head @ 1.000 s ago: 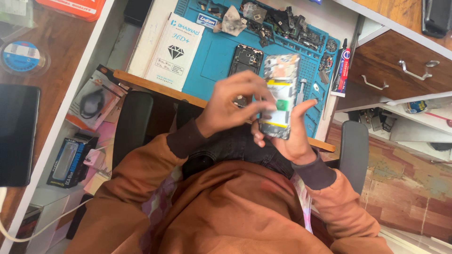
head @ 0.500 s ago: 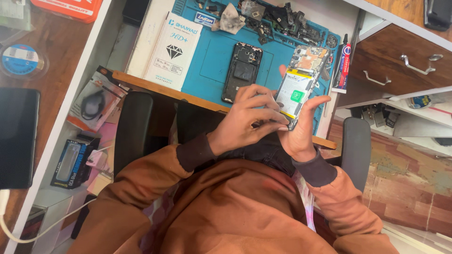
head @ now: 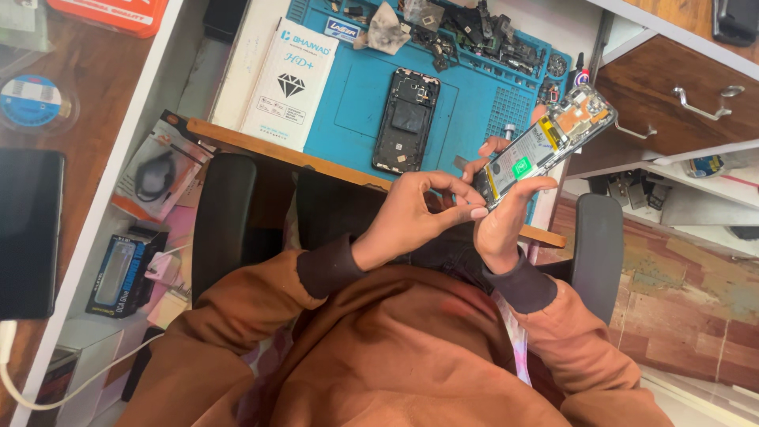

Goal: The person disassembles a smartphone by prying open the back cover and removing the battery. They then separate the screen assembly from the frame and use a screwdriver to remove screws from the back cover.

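My right hand (head: pixel 506 213) grips an opened phone (head: pixel 545 142), back cover off, its battery and circuit board showing, tilted up to the right above the desk edge. My left hand (head: pixel 419 213) pinches at the phone's lower end with thumb and forefinger. A second dark phone body (head: pixel 407 119) lies flat on the blue work mat (head: pixel 474 111), just left of the held phone.
A white flat box (head: pixel 288 83) lies at the mat's left. Several small parts and tools (head: pixel 474 32) crowd the mat's far edge. A wooden drawer with a metal handle (head: pixel 696 103) is at right. Packaged goods (head: pixel 150 174) sit on shelves at left. Chair armrests (head: pixel 221 229) flank me.
The opened phone has swung from in front of my chest up and to the right, tilting diagonally. The dark phone body on the mat has come into full view.
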